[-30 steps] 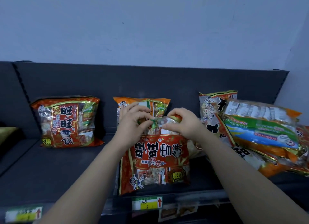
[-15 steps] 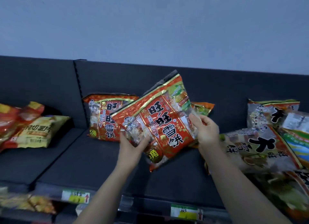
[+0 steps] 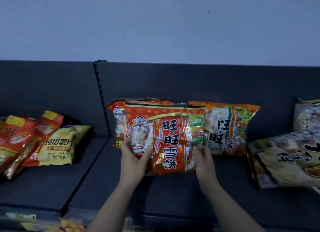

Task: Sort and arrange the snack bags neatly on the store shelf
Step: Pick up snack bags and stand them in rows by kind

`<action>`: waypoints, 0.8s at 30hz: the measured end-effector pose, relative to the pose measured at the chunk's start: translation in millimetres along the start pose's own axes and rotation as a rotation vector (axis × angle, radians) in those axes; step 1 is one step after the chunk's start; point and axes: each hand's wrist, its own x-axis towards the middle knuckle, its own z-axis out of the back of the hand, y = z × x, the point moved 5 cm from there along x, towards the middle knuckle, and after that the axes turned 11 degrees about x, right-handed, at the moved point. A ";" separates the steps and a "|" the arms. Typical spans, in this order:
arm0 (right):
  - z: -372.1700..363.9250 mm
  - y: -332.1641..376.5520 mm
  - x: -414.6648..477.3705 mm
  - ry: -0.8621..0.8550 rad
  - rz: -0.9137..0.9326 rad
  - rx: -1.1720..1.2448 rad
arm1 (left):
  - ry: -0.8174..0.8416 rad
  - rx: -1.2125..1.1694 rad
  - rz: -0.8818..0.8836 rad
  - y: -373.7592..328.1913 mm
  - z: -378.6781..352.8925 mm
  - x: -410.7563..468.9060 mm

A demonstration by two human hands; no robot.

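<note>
Both hands hold a red rice-cracker bag [image 3: 166, 138] upright at the shelf's middle. My left hand [image 3: 133, 159] grips its lower left corner and my right hand [image 3: 203, 160] its lower right edge. Right behind it stands a matching red bag [image 3: 117, 117], mostly hidden, leaning on the dark back panel. An orange and green bag [image 3: 228, 127] stands to the right, partly overlapped by the held bag.
The dark shelf [image 3: 173, 193] has bare room in front. A yellow chip bag [image 3: 58, 145] and red bags [image 3: 19, 139] lie at the left, past a slotted upright [image 3: 100, 86]. Grey bags [image 3: 290, 159] pile at the right edge.
The red bag was lifted off the shelf floor, turned from a tilt to upright, and now stands in front of the matching red bag. The view swung left.
</note>
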 end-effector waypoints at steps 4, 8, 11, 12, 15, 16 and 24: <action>-45.8 -13.7 -1.0 0.090 0.083 -0.057 | -0.050 -0.019 -0.028 15.3 35.6 25.9; -81.4 -32.6 1.4 0.149 0.109 -0.113 | -0.013 0.034 -0.059 32.6 60.7 50.7; -92.1 -47.1 -0.3 0.184 0.107 -0.175 | 0.054 0.091 -0.029 54.7 64.8 55.4; -92.6 -51.9 -1.7 0.186 0.109 -0.205 | 0.084 0.100 -0.018 60.2 63.8 54.3; -88.4 -63.6 -3.8 0.149 0.104 -0.232 | 0.127 0.133 -0.046 73.0 61.0 53.7; -86.9 -65.4 -4.3 0.130 0.104 -0.223 | 0.120 0.150 -0.058 76.1 61.8 54.7; -85.1 -67.2 -1.3 0.024 0.114 -0.317 | 0.057 0.262 -0.080 88.8 70.9 57.0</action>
